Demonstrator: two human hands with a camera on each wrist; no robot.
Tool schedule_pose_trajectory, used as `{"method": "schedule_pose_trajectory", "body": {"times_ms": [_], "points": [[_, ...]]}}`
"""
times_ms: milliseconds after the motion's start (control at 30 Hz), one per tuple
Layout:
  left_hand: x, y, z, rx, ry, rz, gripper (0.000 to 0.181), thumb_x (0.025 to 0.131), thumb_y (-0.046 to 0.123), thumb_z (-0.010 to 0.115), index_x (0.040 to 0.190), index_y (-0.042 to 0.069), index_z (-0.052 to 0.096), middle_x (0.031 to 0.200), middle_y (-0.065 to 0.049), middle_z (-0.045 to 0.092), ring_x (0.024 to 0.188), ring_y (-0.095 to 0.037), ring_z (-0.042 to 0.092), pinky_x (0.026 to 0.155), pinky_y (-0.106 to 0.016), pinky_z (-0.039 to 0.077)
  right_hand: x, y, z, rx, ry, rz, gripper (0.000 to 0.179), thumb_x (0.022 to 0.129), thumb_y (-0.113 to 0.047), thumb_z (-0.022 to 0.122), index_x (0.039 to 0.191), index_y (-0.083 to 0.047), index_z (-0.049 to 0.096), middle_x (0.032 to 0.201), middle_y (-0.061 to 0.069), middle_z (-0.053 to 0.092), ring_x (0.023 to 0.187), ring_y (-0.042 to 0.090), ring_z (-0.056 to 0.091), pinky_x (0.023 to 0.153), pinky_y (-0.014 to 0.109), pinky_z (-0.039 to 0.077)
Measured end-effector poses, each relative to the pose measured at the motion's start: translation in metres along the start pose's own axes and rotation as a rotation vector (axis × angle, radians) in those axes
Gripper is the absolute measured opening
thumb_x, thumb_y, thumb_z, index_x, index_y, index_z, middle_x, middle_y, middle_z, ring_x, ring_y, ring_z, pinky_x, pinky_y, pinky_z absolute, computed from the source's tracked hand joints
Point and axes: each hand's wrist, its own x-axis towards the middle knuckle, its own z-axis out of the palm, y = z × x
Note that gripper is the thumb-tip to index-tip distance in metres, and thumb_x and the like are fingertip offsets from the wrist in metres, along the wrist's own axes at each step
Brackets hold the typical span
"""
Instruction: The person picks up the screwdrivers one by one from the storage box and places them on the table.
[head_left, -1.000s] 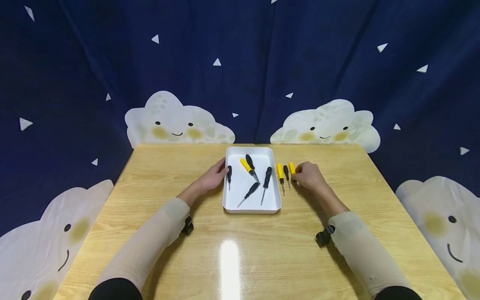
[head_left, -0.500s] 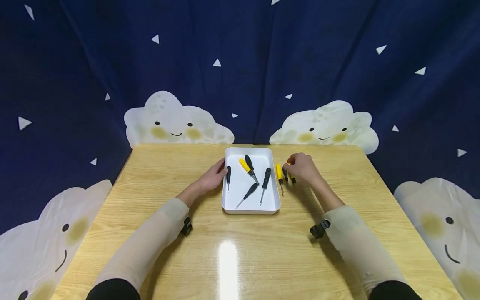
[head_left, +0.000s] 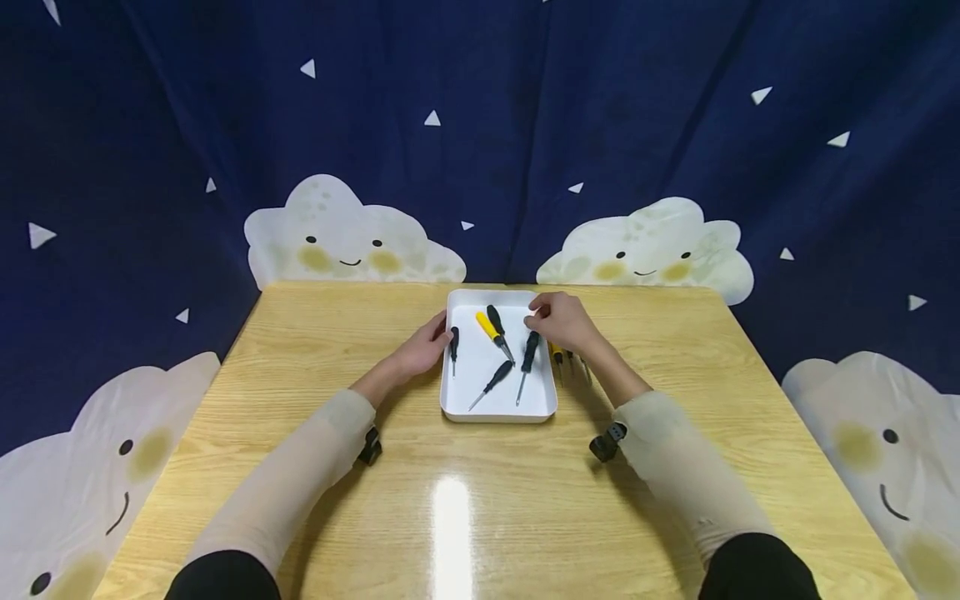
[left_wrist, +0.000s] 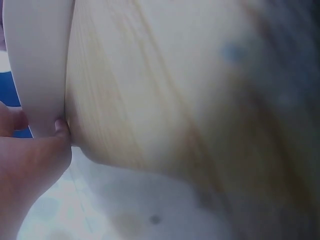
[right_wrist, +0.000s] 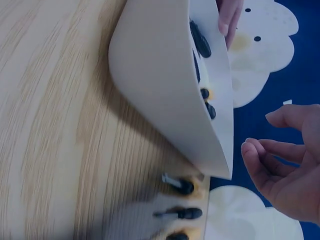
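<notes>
My left hand (head_left: pixel 422 350) grips the left wall of a white tray (head_left: pixel 498 418), thumb on the inner side; the left wrist view shows the tray wall (left_wrist: pixel 40 65) between thumb and fingers. Over the tray's back right corner hovers my right hand (head_left: pixel 566 321), nothing in it, its thumb apart from the loosely curled fingers in the right wrist view. Inside the tray lie a yellow-and-black screwdriver (head_left: pixel 486 323) and several black screwdrivers, one (head_left: pixel 529 354) just below the right hand. Beside the tray's right wall, a yellow-handled screwdriver (head_left: pixel 557 352) and two others are partly hidden by that hand.
A light wooden table (head_left: pixel 360 500) carries everything. Its far edge meets a dark blue curtain (head_left: pixel 480 100) printed with white clouds. A black wrist camera (head_left: pixel 607 442) sits on the right sleeve, and another (head_left: pixel 371 447) on the left.
My right hand has let go of the rightmost yellow screwdriver and moved left, past the screwdrivers on the table, to over the tray's right edge. The left hand stays at the tray.
</notes>
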Motion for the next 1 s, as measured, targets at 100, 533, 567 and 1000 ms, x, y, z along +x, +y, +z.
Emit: {"method": "schedule_pose_trajectory", "body": {"times_ms": [100, 533, 567, 1000], "points": [[0.001, 0.0, -0.001, 0.003, 0.007, 0.0, 0.062, 0.116, 0.018, 0.038, 0.17, 0.002, 0.011, 0.175, -0.017, 0.02, 0.161, -0.028, 0.017, 0.131, -0.043, 0.016, 0.007, -0.008, 0.009, 0.006, -0.016, -0.013, 0.041, 0.095, -0.023, 0.071, 0.125, 0.005, 0.072, 0.096, 0.01, 0.074, 0.082, 0.023, 0.063, 0.071, 0.031, 0.051], [0.001, -0.002, -0.002, 0.022, -0.003, -0.008, 0.062, 0.117, 0.019, 0.037, 0.17, 0.003, 0.01, 0.176, -0.016, 0.017, 0.162, -0.028, 0.014, 0.131, -0.044, 0.014, 0.022, -0.036, 0.047, 0.038, -0.058, -0.068, 0.042, 0.094, -0.02, 0.077, 0.126, 0.006, 0.071, 0.098, 0.008, 0.073, 0.087, 0.022, 0.064, 0.08, 0.032, 0.054], [0.001, -0.002, -0.002, 0.019, -0.003, -0.002, 0.062, 0.117, 0.019, 0.037, 0.17, 0.003, 0.01, 0.176, -0.016, 0.017, 0.162, -0.028, 0.014, 0.131, -0.044, 0.014, 0.023, -0.037, 0.049, 0.04, -0.055, -0.072, 0.042, 0.093, -0.02, 0.077, 0.125, 0.006, 0.072, 0.098, 0.008, 0.073, 0.087, 0.022, 0.064, 0.082, 0.033, 0.054], [0.002, -0.005, -0.001, -0.045, -0.014, 0.069, 0.06, 0.116, 0.012, 0.035, 0.169, -0.002, 0.011, 0.173, -0.024, 0.02, 0.161, -0.032, 0.018, 0.131, -0.046, 0.015, 0.03, -0.05, 0.079, 0.024, -0.085, -0.08, 0.047, 0.093, -0.022, 0.077, 0.129, 0.007, 0.069, 0.1, 0.007, 0.073, 0.089, 0.02, 0.064, 0.086, 0.034, 0.054]]}}
